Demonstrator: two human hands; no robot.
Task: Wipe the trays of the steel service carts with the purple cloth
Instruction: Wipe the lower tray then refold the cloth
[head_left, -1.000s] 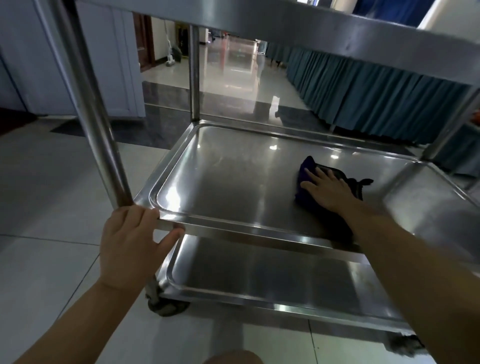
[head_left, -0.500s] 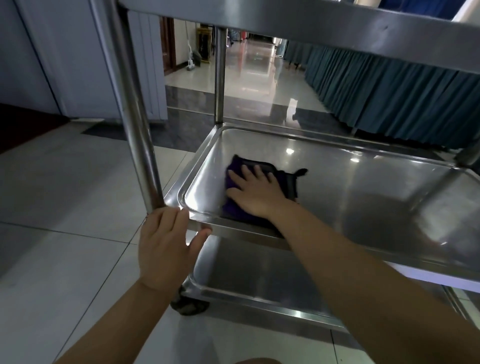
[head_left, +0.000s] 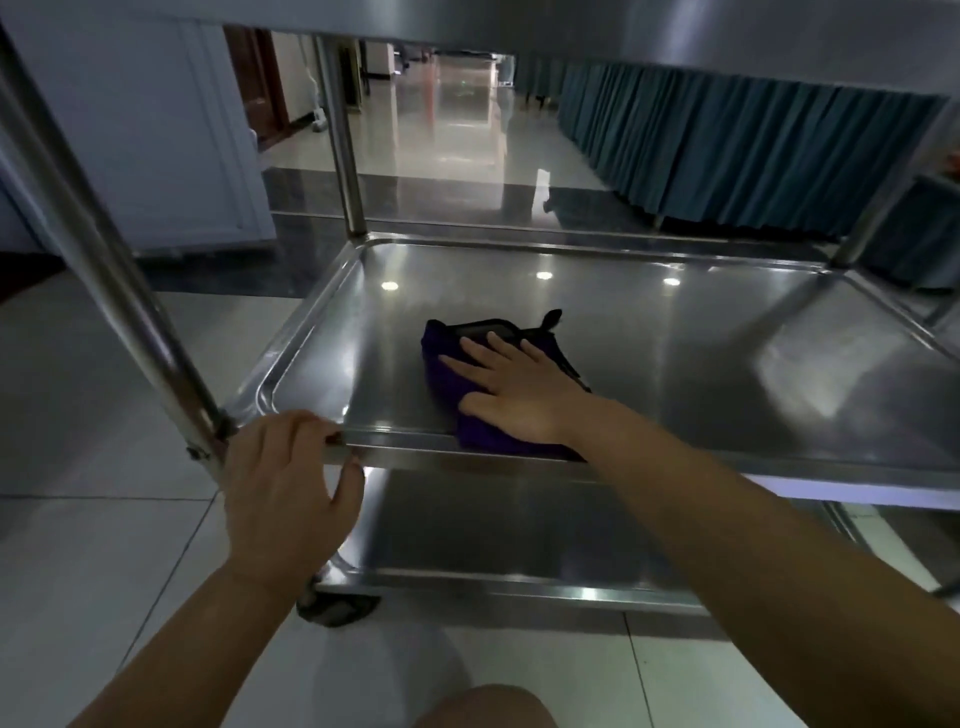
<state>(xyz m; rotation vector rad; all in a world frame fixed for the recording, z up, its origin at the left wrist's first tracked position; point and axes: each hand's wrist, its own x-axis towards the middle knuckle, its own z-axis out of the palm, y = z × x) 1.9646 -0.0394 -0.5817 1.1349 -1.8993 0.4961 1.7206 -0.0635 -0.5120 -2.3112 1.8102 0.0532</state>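
The steel cart's middle tray (head_left: 701, 353) fills the centre of the head view. The folded purple cloth (head_left: 441, 358) lies on it near the front rim, left of centre. My right hand (head_left: 514, 389) presses flat on the cloth with straight, spread fingers. My left hand (head_left: 288, 483) grips the tray's front left corner rim, fingers curled over the edge and thumb underneath. The bottom tray (head_left: 519, 530) shows below, and the top tray's underside (head_left: 623, 31) spans the top of the frame.
Cart posts stand at the near left (head_left: 104, 291), far left (head_left: 343, 150) and far right (head_left: 883, 187). A caster (head_left: 332, 608) sits under the near left corner. Teal skirted tables (head_left: 727, 150) line the right side of a glossy tiled hallway. My knee (head_left: 488, 706) shows at the bottom.
My right hand slid the cloth from the tray's right-centre to its left side, then a little back toward the middle and front rim. My left hand kept its grip on the corner.
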